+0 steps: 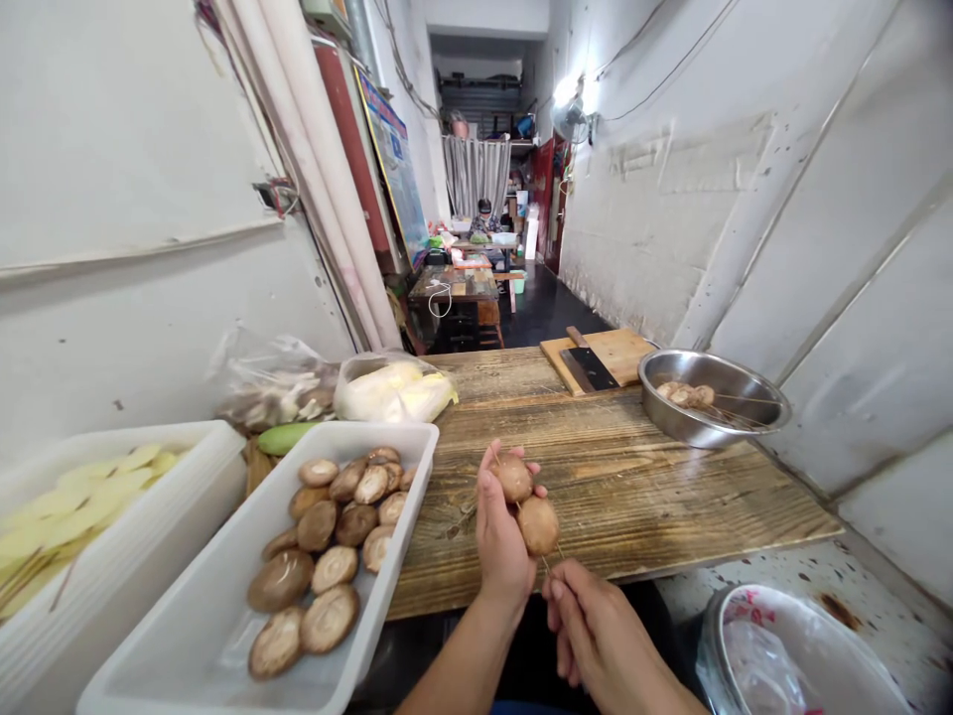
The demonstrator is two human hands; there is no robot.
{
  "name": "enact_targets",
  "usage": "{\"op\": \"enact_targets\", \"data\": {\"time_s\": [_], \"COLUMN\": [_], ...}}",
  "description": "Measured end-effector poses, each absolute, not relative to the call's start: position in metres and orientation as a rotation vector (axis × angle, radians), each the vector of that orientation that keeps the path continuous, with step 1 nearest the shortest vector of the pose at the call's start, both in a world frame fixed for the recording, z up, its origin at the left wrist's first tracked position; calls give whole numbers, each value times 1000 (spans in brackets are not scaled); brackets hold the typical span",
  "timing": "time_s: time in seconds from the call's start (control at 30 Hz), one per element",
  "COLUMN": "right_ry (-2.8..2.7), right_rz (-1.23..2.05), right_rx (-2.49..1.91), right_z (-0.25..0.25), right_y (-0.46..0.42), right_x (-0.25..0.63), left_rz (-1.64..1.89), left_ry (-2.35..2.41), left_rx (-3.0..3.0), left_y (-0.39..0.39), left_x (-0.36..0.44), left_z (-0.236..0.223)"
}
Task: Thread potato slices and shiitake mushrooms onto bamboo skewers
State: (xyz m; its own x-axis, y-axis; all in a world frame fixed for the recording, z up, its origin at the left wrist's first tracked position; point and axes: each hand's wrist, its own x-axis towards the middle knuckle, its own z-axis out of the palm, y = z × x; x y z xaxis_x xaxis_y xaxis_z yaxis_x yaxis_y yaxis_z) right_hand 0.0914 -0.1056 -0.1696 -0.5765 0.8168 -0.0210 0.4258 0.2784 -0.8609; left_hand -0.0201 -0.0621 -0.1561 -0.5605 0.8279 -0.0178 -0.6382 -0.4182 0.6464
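Observation:
Two brown shiitake mushrooms sit one above the other on a thin skewer (547, 564) over the front of the wooden table. My left hand (504, 541) is cupped round them, its fingers behind the upper mushroom (512, 479) and its palm beside the lower mushroom (538, 526). Below, my right hand (588, 621) pinches the lower part of the skewer between thumb and fingers. To the left, a white plastic tray (186, 586) holds several loose shiitake mushrooms (317, 526), some caps up and some stem side up.
A steel bowl (670, 422) with skewered mushrooms stands at the right, near a cutting board (625, 353) bearing a cleaver (588, 367). Left are a tray of skewered yellow slices (81, 506), a cucumber (287, 437) and bagged vegetables (394, 389). A lined bin (774, 645) stands at lower right.

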Motion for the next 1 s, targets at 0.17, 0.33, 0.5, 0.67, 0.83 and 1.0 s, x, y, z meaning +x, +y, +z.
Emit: {"op": "enact_targets", "data": {"time_s": [0.17,0.33,0.5,0.67,0.83,1.0], "right_ry": [-1997,-2094,-2298,-2210,-1650,-2141], "right_rz": [1239,793,205,594,1674,796], "right_rx": [-1255,-1192,-1220,-1174,-1250,-1176], "right_z": [-191,-198,-211,-198,-174,-189], "right_y": [-98,-95,-97,-100,-101,-103], "right_x": [77,77,81,80,83,92], "left_rz": [1913,1868,1953,1927,1864,1904], "left_ry": [662,751,773,751,704,688], "left_rx": [293,322,272,199,175,181], "left_y": [-50,-48,-46,-48,-51,-51], "left_x": [-21,-18,-15,-17,-16,-13], "left_z": [-170,-177,-179,-182,-178,-175]}}
